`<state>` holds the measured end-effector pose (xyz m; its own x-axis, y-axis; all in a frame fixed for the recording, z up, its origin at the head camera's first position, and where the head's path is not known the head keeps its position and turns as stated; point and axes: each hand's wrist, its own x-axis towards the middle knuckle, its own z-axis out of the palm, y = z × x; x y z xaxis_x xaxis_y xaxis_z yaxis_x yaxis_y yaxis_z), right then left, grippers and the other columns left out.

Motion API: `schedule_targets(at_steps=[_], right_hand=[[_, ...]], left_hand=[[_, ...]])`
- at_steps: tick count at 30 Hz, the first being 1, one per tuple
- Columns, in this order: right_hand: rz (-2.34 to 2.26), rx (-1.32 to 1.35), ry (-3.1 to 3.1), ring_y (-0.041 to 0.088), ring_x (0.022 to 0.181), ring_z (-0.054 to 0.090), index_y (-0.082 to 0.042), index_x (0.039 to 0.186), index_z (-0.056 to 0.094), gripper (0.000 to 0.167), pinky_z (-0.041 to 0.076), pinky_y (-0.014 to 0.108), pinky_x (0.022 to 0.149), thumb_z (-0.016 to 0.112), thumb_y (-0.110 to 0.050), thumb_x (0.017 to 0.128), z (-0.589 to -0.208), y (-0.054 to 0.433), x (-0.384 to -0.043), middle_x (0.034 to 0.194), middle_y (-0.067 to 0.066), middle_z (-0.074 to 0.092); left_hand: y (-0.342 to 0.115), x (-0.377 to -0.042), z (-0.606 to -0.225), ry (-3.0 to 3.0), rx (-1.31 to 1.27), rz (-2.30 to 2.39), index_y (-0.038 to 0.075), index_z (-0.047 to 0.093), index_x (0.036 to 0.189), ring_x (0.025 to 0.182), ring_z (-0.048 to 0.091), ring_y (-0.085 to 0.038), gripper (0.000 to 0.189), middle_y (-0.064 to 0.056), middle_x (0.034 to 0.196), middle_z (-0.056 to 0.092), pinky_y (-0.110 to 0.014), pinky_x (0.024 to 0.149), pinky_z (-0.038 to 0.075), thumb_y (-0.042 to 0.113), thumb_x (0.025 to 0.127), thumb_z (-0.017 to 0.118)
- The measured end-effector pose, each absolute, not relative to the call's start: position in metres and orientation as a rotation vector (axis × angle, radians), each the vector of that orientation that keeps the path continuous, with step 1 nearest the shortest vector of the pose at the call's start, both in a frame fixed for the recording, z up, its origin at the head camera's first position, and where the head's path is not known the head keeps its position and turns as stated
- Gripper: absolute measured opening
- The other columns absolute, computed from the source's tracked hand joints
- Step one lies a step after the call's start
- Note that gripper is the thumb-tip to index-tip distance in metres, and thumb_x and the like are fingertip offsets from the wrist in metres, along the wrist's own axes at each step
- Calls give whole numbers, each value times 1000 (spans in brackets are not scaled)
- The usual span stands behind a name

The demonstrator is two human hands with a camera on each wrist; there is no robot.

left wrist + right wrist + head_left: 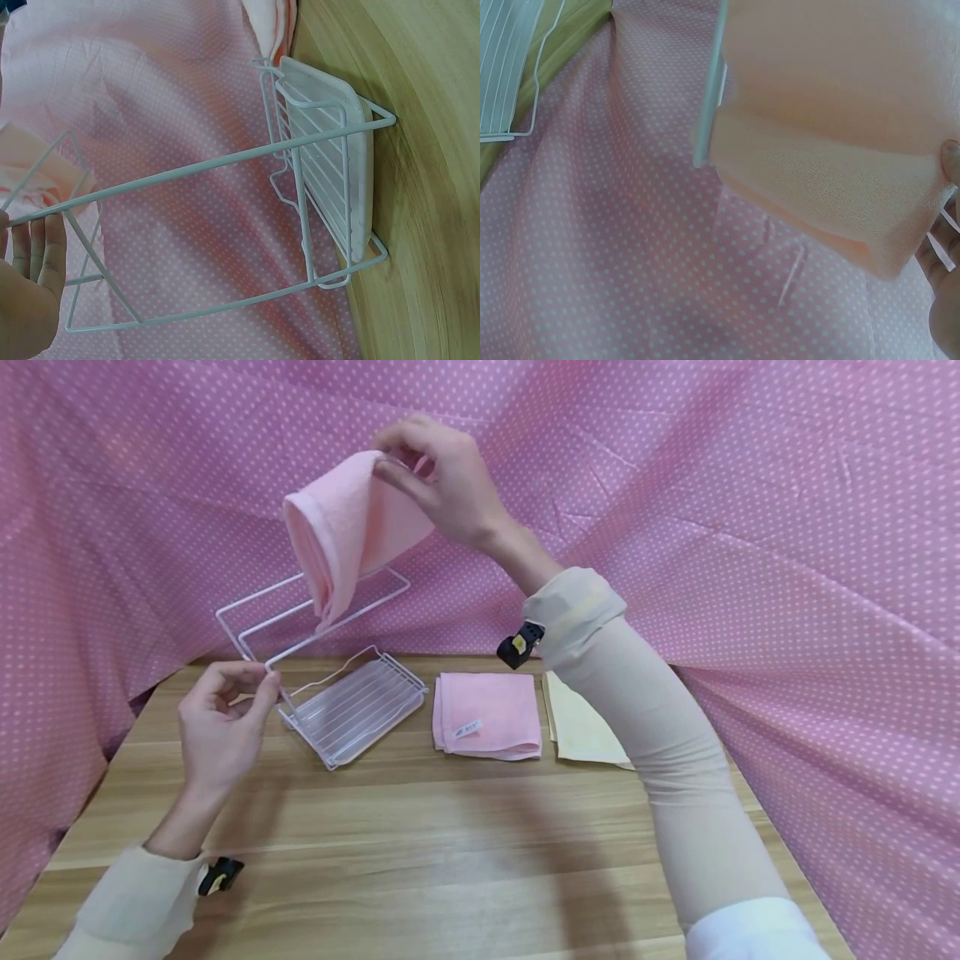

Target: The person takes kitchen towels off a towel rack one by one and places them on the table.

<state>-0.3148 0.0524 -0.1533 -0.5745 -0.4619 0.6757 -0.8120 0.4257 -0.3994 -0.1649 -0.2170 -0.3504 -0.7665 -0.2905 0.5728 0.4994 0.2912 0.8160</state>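
A white wire rack (337, 626) stands at the left of the table, with a pale tray (365, 172) at its base. My left hand (225, 718) grips the rack's upper bar near its front corner, thumb and fingers around the wire. Above the rack's top bars, my right hand (450, 481) pinches a folded pink towel (341, 510) by its upper edge. The towel hangs down, its lower corner beside the top bars; whether it touches them I cannot tell. In the right wrist view the towel (810, 157) hides part of the rack.
On the wooden table (420, 852), a folded pink towel (487, 710) with a white label lies right of the rack. Beside it lies a pale yellow cloth (588, 727), partly covered by my right sleeve. A pink dotted curtain (787, 568) surrounds the table's back and sides.
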Motion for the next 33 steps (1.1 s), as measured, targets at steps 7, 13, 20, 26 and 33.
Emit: schedule_targets(at_steps=[7, 13, 20, 26, 33], right_hand=[[1041, 1045, -2168, 2, 91, 60, -5, 114, 76, 21, 59, 18, 86, 73, -20, 101, -149, 61, -312, 103, 5, 71], [1072, 1073, -2078, 1, 88, 60, -1, 112, 76, 21, 61, 20, 83, 75, -17, 99, -146, 73, -310, 98, 3, 70], [1055, 1045, -2065, -1, 88, 59, -2, 109, 78, 19, 59, 18, 81, 76, -17, 99, -144, 88, -303, 96, 2, 69], [1059, 1017, -2050, -2, 87, 59, -1, 108, 78, 18, 59, 16, 80, 77, -16, 97, -144, 100, -298, 95, 0, 69], [1031, 1029, -1991, -4, 86, 59, 3, 104, 77, 17, 59, 17, 79, 77, -13, 97, -143, 123, -293, 91, -15, 61]], left_hand=[[-219, -166, -352, -1904, -198, -1539, -1, 70, 100, 74, 69, 4, 11, 19, 88, 73, -8, 67, 62, -10, 94, 70], [-218, -165, -351, -1912, -201, -1529, -3, 69, 101, 75, 69, 4, 9, 20, 88, 73, -8, 68, 62, -10, 94, 70], [-218, -165, -351, -1920, -207, -1525, -4, 69, 102, 75, 69, 4, 9, 20, 89, 73, -8, 67, 62, -9, 95, 69], [-218, -165, -351, -1929, -197, -1524, -7, 68, 103, 75, 69, 4, 8, 21, 88, 72, -8, 68, 62, -9, 95, 69], [-218, -165, -351, -1935, -197, -1515, -9, 67, 103, 75, 69, 5, 8, 22, 89, 72, -8, 68, 62, -8, 95, 69]])
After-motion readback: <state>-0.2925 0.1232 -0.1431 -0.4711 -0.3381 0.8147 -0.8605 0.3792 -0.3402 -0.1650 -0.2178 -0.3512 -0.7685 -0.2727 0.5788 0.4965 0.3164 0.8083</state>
